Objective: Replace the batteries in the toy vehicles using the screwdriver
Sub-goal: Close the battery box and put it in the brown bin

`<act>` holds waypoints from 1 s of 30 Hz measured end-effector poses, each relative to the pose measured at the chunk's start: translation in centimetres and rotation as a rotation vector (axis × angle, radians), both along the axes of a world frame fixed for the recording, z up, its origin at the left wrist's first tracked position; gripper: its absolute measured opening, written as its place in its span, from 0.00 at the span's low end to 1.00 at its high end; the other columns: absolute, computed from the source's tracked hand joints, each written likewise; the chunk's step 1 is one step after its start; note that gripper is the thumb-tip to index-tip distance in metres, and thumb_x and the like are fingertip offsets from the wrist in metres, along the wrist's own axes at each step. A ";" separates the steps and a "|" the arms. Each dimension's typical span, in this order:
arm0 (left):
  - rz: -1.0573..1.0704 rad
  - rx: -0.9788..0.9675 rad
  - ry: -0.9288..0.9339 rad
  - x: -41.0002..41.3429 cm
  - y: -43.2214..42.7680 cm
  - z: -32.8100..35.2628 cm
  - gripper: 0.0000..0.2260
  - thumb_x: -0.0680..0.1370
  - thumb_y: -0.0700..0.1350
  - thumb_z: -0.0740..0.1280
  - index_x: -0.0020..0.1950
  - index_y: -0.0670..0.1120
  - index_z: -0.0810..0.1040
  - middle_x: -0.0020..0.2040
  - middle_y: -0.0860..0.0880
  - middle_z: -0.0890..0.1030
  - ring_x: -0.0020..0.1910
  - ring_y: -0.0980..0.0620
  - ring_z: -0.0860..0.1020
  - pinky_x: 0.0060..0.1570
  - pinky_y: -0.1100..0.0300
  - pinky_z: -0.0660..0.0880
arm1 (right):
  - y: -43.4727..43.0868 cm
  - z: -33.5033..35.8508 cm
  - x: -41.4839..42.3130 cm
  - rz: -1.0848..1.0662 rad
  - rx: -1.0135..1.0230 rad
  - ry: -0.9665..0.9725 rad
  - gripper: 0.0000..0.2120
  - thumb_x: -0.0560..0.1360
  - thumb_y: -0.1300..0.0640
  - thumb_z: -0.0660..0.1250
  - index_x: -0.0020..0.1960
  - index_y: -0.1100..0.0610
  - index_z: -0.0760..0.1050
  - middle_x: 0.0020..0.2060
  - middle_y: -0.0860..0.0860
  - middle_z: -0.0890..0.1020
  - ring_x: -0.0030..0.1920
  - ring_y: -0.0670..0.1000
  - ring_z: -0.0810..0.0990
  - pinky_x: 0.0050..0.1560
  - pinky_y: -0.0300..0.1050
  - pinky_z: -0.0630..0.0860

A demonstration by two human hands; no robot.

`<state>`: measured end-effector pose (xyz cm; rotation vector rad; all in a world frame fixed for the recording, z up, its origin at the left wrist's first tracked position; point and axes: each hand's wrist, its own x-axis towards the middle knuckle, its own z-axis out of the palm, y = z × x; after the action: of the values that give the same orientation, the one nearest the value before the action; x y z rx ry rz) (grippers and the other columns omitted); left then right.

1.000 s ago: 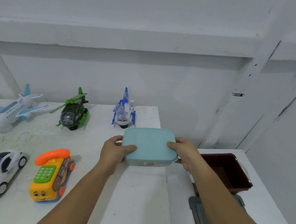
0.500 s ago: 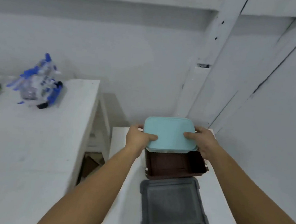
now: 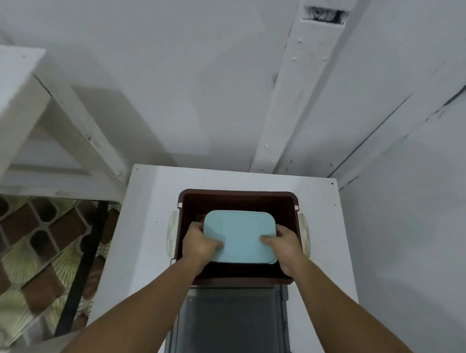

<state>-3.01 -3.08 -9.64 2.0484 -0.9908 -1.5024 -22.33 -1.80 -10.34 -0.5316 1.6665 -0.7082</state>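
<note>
A light blue lidded box (image 3: 239, 235) sits inside the opening of a dark brown bin (image 3: 238, 198) on a small white side table (image 3: 148, 211). My left hand (image 3: 199, 244) grips the box's left side, thumb on the lid. My right hand (image 3: 283, 245) grips its right side, thumb on top as well. No toy vehicles or screwdriver are in view.
A grey lid (image 3: 231, 332) lies flat on the side table just in front of the brown bin. The corner of the bigger white table (image 3: 4, 86) shows at upper left. A patterned tiled floor (image 3: 19, 255) lies below, between the tables. White walls close off the back and right.
Both hands carried the blue box from the big table, rightwards over the brown bin, and lowered it into the bin's opening. The view turned right and down; the toys left the frame.
</note>
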 end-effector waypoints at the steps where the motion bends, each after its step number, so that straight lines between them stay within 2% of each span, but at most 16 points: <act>1: -0.003 0.008 -0.014 -0.1 0.0 -0.8 0.23 0.70 0.32 0.74 0.59 0.43 0.68 0.57 0.42 0.77 0.54 0.42 0.77 0.55 0.46 0.79 | -0.1 -0.8 0.0 0.009 0.014 -0.005 0.17 0.75 0.69 0.67 0.62 0.62 0.74 0.54 0.57 0.81 0.50 0.57 0.80 0.42 0.46 0.78; 5: 0.006 0.047 -0.052 -0.3 0.2 -2.5 0.26 0.70 0.32 0.75 0.64 0.40 0.68 0.58 0.41 0.76 0.54 0.43 0.76 0.54 0.48 0.78 | -0.4 -2.6 0.2 0.020 0.036 0.035 0.17 0.75 0.68 0.66 0.63 0.61 0.73 0.51 0.55 0.79 0.50 0.56 0.79 0.41 0.44 0.76; 10: -0.059 0.088 -0.054 0.0 -0.2 -2.5 0.28 0.70 0.34 0.76 0.66 0.39 0.68 0.61 0.40 0.76 0.59 0.40 0.77 0.57 0.47 0.78 | -0.6 -2.6 0.4 0.065 0.051 0.131 0.18 0.76 0.65 0.65 0.65 0.62 0.72 0.51 0.55 0.79 0.54 0.58 0.78 0.48 0.49 0.78; 12: -0.079 0.051 -0.062 0.2 -0.3 -1.4 0.29 0.71 0.35 0.76 0.68 0.40 0.68 0.62 0.41 0.77 0.58 0.42 0.77 0.56 0.50 0.77 | -0.7 -1.3 0.5 0.106 0.046 0.188 0.20 0.77 0.62 0.66 0.67 0.62 0.70 0.53 0.54 0.77 0.54 0.56 0.77 0.52 0.50 0.78; 14: -0.098 -0.089 -0.088 0.5 0.0 0.6 0.28 0.73 0.36 0.74 0.71 0.40 0.68 0.61 0.44 0.77 0.54 0.48 0.76 0.51 0.57 0.74 | -0.3 0.8 0.8 0.124 -0.011 0.268 0.23 0.77 0.60 0.66 0.70 0.61 0.67 0.56 0.53 0.76 0.53 0.52 0.75 0.53 0.47 0.76; 16: -0.065 -0.312 -0.130 0.9 1.1 2.9 0.23 0.76 0.38 0.71 0.69 0.42 0.71 0.57 0.49 0.78 0.50 0.53 0.77 0.49 0.62 0.73 | 1.1 3.2 1.2 0.112 -0.119 0.379 0.23 0.77 0.59 0.66 0.70 0.58 0.67 0.56 0.49 0.74 0.52 0.49 0.73 0.50 0.43 0.73; 19: 0.019 -0.577 -0.173 2.2 5.3 4.8 0.10 0.78 0.39 0.69 0.58 0.47 0.75 0.48 0.52 0.79 0.44 0.57 0.78 0.44 0.68 0.75 | 5.6 5.2 1.7 0.015 -0.291 0.539 0.17 0.76 0.59 0.67 0.64 0.54 0.71 0.54 0.48 0.73 0.55 0.47 0.72 0.54 0.42 0.72; 21: 0.060 -0.629 -0.168 3.2 9.2 4.4 0.06 0.79 0.39 0.68 0.51 0.48 0.73 0.42 0.49 0.77 0.40 0.56 0.76 0.39 0.68 0.73 | 9.4 5.1 2.0 -0.106 -0.334 0.579 0.13 0.76 0.61 0.68 0.58 0.52 0.71 0.52 0.50 0.75 0.54 0.48 0.73 0.54 0.42 0.72; 23: 0.091 -0.550 -0.176 4.2 12.8 2.7 0.08 0.79 0.38 0.67 0.46 0.49 0.70 0.38 0.46 0.74 0.36 0.53 0.73 0.36 0.64 0.71 | 12.8 3.5 2.0 -0.175 -0.255 0.578 0.10 0.76 0.62 0.68 0.54 0.53 0.71 0.48 0.52 0.75 0.52 0.53 0.75 0.50 0.43 0.73; 25: 0.064 -0.388 -0.228 5.1 15.4 -0.5 0.08 0.78 0.37 0.67 0.46 0.49 0.70 0.39 0.46 0.74 0.37 0.50 0.73 0.37 0.61 0.71 | 15.1 0.6 1.9 -0.120 -0.061 0.536 0.11 0.76 0.61 0.68 0.56 0.53 0.70 0.50 0.55 0.76 0.51 0.57 0.77 0.49 0.48 0.76; 27: -0.019 -0.186 -0.278 5.9 16.9 -3.4 0.08 0.77 0.38 0.68 0.53 0.46 0.73 0.48 0.45 0.76 0.46 0.46 0.77 0.44 0.55 0.75 | 16.3 -2.1 2.1 0.027 0.165 0.527 0.19 0.75 0.58 0.67 0.65 0.54 0.69 0.56 0.59 0.76 0.54 0.60 0.77 0.54 0.55 0.78; 30: -0.099 0.014 -0.337 6.2 17.4 -6.1 0.21 0.76 0.42 0.70 0.68 0.43 0.71 0.59 0.39 0.74 0.58 0.38 0.74 0.59 0.46 0.73 | 16.8 -4.8 2.3 0.139 0.311 0.607 0.29 0.76 0.56 0.66 0.74 0.55 0.61 0.63 0.61 0.72 0.62 0.64 0.73 0.60 0.60 0.75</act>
<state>3.20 14.28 -15.74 2.3433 -1.2247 -1.2344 -19.98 14.99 -15.18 -0.6689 2.2253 -0.1745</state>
